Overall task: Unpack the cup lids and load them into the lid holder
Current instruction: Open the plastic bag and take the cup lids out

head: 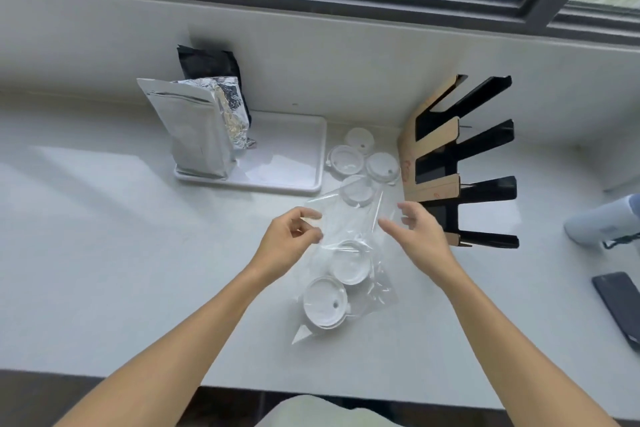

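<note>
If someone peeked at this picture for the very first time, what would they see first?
Probably the two bare arms reaching in from the bottom, with the left hand pinching a crinkly clear plastic bag in the middle of the white counter. White cup lids show through the bag, and more loose lids lie just beyond it. To the right stands the black and brown lid holder, its slots empty.

We see a clear plastic bag (pixel 349 246) lying crumpled, its left edge pinched, with two stacks of white cup lids (pixel 325 303) inside, just below that pinch. Above it one lid sits under the bag's mouth, and three loose lids (pixel 346 158) lie beyond (flat, touching). Right of the pinch stands the black-and-cardboard lid holder (pixel 450 163), slots empty.
</note>
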